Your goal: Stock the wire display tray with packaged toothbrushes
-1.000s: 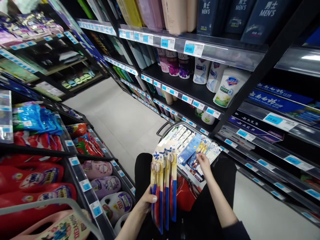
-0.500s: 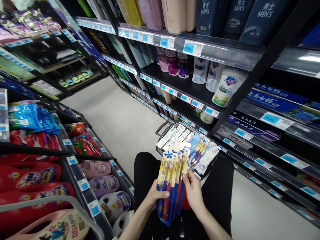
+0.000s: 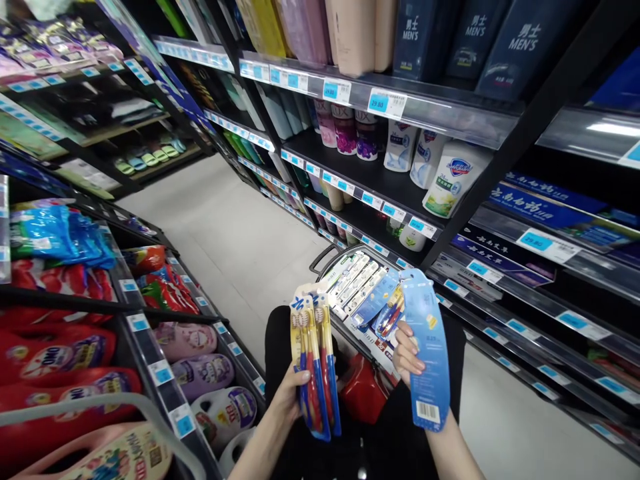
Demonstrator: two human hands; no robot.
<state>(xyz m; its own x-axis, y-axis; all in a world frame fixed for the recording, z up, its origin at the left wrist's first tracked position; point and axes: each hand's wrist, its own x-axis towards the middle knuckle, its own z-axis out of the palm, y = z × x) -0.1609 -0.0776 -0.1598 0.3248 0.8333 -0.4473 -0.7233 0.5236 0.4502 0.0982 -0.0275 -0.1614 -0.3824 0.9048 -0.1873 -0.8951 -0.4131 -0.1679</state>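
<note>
Now my right hand has left the toothbrush packs clamped in my left hand and grips one blue-backed pack, apparently dividing them.

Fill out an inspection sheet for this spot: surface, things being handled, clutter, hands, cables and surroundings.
Surface: dark basket in front of the knees, with more packs lying in it.
Things handled: toothbrush packs, brush heads up; one blue pack, barcode side facing the camera.
Clutter: red object below the basket, partly hidden, cannot tell what it is.
Left hand: closed around the toothbrush packs.
Right hand: holds the blue pack by its edge.
Cables: nothing seen.
Surroundings: bottles on shelves ahead, boxes at right, red jugs at left, pale floor.
</note>
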